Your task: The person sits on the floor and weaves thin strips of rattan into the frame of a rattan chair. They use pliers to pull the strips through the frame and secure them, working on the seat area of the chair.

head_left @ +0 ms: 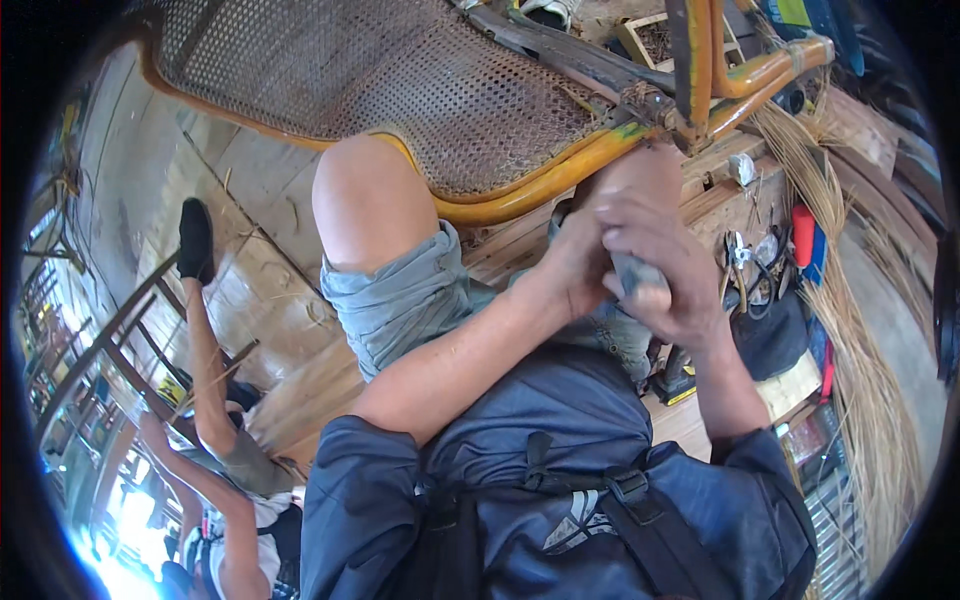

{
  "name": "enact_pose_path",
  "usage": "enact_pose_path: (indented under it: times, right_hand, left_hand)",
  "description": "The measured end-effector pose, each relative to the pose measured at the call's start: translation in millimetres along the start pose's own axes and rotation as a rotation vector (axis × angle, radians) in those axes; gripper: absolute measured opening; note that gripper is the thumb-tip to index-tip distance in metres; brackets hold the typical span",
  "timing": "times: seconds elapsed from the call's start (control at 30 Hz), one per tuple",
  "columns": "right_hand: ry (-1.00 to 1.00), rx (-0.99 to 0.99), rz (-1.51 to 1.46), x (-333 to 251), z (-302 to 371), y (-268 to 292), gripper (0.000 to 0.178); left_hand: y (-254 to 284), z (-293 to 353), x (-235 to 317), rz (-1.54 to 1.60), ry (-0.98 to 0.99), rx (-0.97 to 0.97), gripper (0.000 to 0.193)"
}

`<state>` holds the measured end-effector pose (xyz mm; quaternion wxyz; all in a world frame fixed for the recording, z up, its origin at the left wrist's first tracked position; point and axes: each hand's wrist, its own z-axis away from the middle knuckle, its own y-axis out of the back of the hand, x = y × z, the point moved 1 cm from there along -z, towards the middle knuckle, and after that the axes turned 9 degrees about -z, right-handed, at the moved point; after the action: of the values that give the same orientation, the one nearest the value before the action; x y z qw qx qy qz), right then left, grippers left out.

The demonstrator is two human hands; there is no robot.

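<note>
My right hand (668,262) is closed round a short handle (636,276), grey along its side with a light tan end. What the handle belongs to is hidden. Pressed against the right hand is my left hand (578,262), its fingers bent and partly covered; what they hold is hidden. Both hands are over my lap, just below a cane chair's woven panel (400,85). The chair's glossy yellow-brown frame (510,208) rests by my knees, and a lashed joint (645,100) lies beyond my hands.
Pliers (740,262) and other tools lie right of my hands, near a red-handled tool (803,235). Long loose cane strands (850,330) hang along the right. A wooden tray (650,40) stands at the far side. Another person's leg (208,360) is at the left.
</note>
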<state>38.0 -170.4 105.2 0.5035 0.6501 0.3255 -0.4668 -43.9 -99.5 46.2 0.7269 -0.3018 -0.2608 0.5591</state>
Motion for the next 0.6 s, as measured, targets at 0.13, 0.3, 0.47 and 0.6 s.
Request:
enact_pose_path:
  times: [0.13,0.3,0.47,0.6]
  right_hand:
    - [-0.044,0.263,-0.158,4.8,-52.3,4.9,0.024]
    - [-0.154,0.294,-0.492,20.0,-142.2,13.6,0.040]
    - [-0.232,0.450,-0.045,40.7,-189.7,-5.0,0.025]
    - [-0.181,0.390,-0.172,63.4,-197.7,-2.4,0.013]
  left_hand:
    - [38.9,6.9,26.7,-0.998,-0.450,0.207,0.037]
    - [41.8,1.8,46.0,-1.703,-1.104,0.655,0.034]
    - [46.9,-10.5,35.0,-1.697,-0.888,0.680,0.046]
    - [44.2,-12.6,37.8,-1.707,-0.844,0.729,0.052]
